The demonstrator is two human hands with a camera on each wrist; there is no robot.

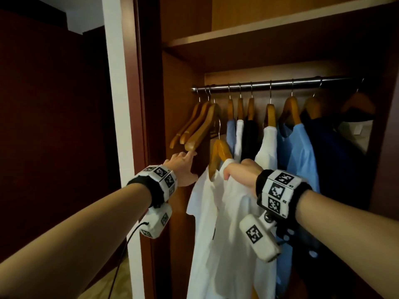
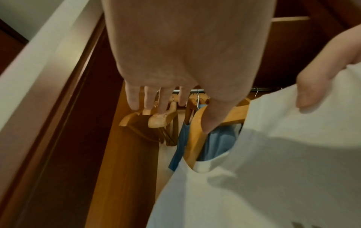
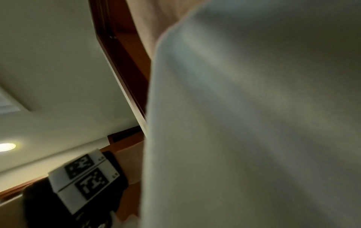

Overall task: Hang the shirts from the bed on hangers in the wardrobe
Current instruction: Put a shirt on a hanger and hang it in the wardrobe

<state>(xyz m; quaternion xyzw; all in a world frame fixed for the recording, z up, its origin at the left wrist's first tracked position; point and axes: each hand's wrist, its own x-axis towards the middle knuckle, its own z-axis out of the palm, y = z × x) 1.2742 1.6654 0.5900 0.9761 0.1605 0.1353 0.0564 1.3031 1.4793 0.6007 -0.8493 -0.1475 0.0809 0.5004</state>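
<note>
place: bedroom at home | evidence: wooden wardrobe point(image 1: 185, 87), rail point(image 1: 269, 84) of hung shirts point(image 1: 298, 147) (ceiling downlight point(image 3: 6, 146))

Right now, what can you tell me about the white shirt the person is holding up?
The white shirt looks like a soft, plain short-sleeved tee, hanging limp and creased in front of the open wardrobe. A wooden hanger sits inside its neck opening, one arm still bare, its metal hook not yet on the rail. The right hand grips the fabric bunched at the collar. The left hand is apart from it, touching an empty hanger. Its hem falls out of view.
</note>
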